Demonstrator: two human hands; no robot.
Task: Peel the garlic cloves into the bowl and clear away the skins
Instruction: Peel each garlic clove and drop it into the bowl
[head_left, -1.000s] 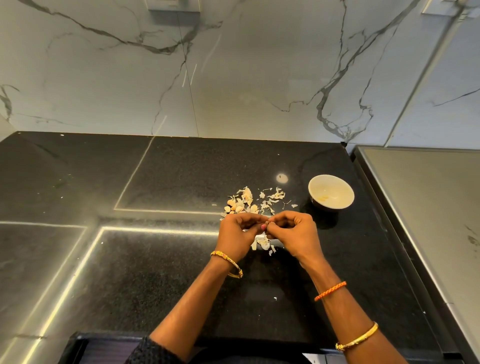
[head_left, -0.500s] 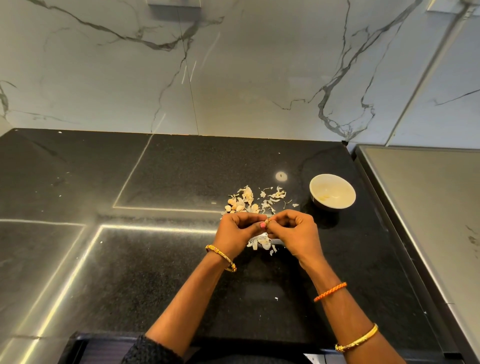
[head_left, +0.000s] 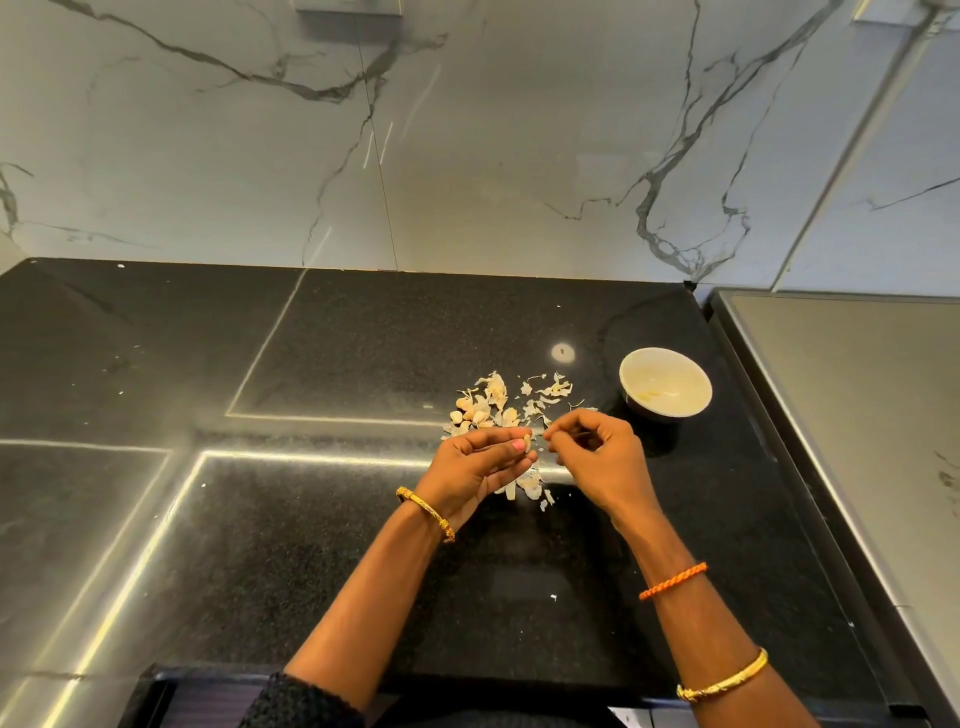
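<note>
The garlic clove (head_left: 528, 443), pinched in the left hand (head_left: 480, 467) at the worktop's centre, has just come free as the right hand (head_left: 597, 457), fingers curled on what may be skin, pulled away toward 3 o'clock, so it looks ready for the bowl (head_left: 665, 383) at 2 o'clock.

A glossy black counter (head_left: 322, 519) mirrors bright strip lights and meets a grey-veined white marble wall (head_left: 493, 145); a grey metal surface (head_left: 857, 415) adjoins right.
</note>
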